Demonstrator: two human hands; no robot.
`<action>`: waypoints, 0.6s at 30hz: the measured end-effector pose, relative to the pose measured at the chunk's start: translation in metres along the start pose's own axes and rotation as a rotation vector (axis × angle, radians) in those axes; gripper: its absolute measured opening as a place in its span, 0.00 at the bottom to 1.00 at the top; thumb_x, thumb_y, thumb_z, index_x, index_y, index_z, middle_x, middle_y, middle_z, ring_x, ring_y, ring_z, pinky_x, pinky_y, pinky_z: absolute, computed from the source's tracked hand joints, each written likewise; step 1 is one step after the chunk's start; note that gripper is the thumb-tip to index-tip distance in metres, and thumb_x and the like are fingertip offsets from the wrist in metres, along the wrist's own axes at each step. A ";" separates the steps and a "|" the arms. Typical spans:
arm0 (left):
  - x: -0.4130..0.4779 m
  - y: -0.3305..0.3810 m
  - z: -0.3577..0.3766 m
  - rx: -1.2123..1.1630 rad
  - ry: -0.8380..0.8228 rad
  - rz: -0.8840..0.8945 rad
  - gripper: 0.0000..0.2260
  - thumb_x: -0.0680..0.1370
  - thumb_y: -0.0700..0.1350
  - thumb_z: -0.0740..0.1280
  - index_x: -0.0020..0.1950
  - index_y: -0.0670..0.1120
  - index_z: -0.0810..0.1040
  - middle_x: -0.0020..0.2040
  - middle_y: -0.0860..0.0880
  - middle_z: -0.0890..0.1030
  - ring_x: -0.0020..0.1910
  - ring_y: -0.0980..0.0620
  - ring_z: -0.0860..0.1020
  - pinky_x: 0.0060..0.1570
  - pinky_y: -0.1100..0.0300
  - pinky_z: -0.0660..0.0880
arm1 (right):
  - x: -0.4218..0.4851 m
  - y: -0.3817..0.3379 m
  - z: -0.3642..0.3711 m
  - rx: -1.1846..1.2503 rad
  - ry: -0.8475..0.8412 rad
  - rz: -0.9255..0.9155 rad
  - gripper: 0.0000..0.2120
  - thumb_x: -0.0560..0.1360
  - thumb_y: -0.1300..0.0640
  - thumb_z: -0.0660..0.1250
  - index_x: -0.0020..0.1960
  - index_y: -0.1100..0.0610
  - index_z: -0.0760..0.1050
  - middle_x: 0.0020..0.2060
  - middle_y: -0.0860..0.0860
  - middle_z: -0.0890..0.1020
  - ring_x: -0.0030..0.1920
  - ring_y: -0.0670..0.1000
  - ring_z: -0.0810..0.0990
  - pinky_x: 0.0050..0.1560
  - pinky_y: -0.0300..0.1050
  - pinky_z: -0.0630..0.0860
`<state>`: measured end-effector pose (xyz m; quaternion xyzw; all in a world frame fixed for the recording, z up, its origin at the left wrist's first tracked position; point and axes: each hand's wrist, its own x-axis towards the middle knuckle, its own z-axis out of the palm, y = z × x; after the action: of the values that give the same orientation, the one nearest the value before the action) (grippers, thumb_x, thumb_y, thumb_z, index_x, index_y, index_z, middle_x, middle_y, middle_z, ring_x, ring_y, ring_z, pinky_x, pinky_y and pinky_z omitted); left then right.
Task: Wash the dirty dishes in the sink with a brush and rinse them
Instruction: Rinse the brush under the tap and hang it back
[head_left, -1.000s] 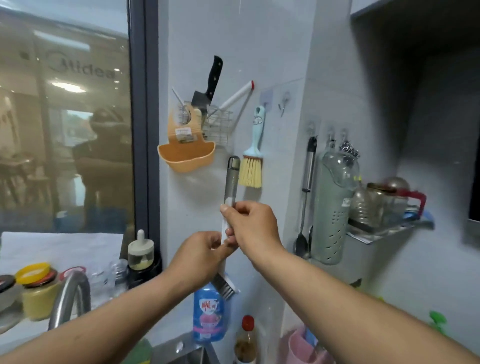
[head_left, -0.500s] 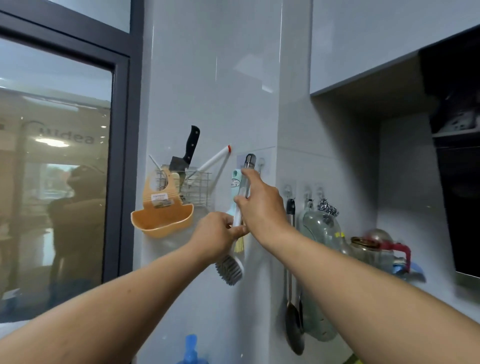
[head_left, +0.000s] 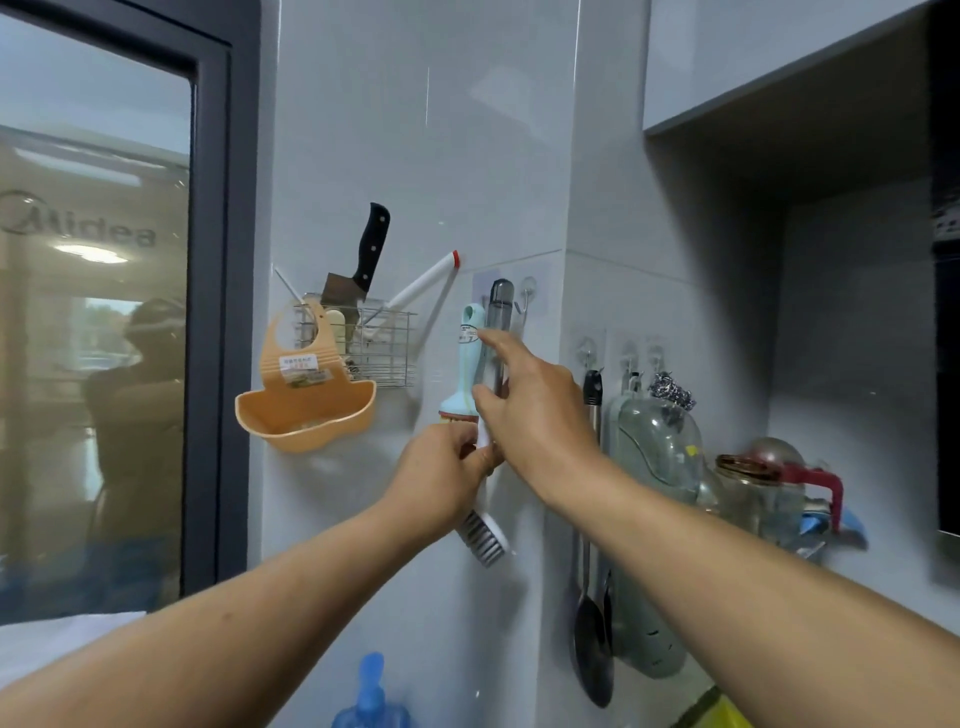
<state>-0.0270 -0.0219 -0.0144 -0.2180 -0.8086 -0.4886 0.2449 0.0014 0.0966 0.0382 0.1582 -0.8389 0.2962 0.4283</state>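
I have the dish brush (head_left: 497, 322) up against the tiled wall (head_left: 426, 156), held upright with its head down. Its smoky grey handle ends just beside a clear stick-on hook (head_left: 528, 292), but I cannot tell whether it hangs on anything. The grey and white bristle head pokes out below my left fist.

My left hand (head_left: 447, 470) is clenched round the white neck of the brush, just above the head. My right hand (head_left: 535, 410) grasps the handle higher up, thumb on the near side and forefinger stretched up along the shaft.

Touching the brush on its left hangs a teal-handled brush (head_left: 467, 358), whose bristles are hidden behind my left hand. Further left, a wire basket (head_left: 387, 348) on the wall holds a black-handled cleaver (head_left: 358, 270) and a white tool with a red tip (head_left: 423, 283), both leaning. An orange plastic caddy (head_left: 306, 415) hangs in front of the basket.

To the right of my right arm, a row of hooks carries a steel ladle (head_left: 589, 613), a clear plastic holder (head_left: 654, 467) and a steel scourer (head_left: 671, 391). A glass jar (head_left: 748, 488) stands on a small shelf beyond them. A blue pump bottle (head_left: 371, 696) shows at the bottom edge, and a dark-framed window (head_left: 93, 364) fills the left side.
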 end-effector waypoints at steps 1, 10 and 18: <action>0.000 0.000 0.000 0.003 -0.008 0.001 0.24 0.67 0.62 0.63 0.43 0.41 0.81 0.38 0.40 0.81 0.34 0.49 0.73 0.37 0.48 0.72 | -0.001 0.001 0.000 0.000 0.007 0.001 0.27 0.78 0.56 0.66 0.74 0.40 0.67 0.40 0.47 0.79 0.44 0.53 0.80 0.47 0.47 0.78; 0.011 -0.005 0.011 0.071 -0.076 -0.040 0.13 0.80 0.48 0.69 0.41 0.39 0.78 0.39 0.39 0.80 0.35 0.48 0.73 0.37 0.49 0.73 | 0.001 0.011 -0.001 -0.027 0.023 0.055 0.26 0.77 0.56 0.68 0.72 0.41 0.68 0.43 0.52 0.83 0.46 0.57 0.81 0.50 0.51 0.80; -0.002 -0.010 0.024 -0.003 -0.039 -0.042 0.15 0.76 0.50 0.68 0.42 0.37 0.78 0.36 0.38 0.78 0.33 0.50 0.71 0.35 0.51 0.70 | -0.011 0.011 -0.001 -0.091 -0.018 0.007 0.26 0.79 0.58 0.65 0.74 0.43 0.66 0.46 0.53 0.82 0.47 0.57 0.80 0.48 0.51 0.79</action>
<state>-0.0363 -0.0047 -0.0322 -0.2107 -0.8167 -0.4908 0.2186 0.0027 0.1062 0.0260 0.1380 -0.8560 0.2579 0.4264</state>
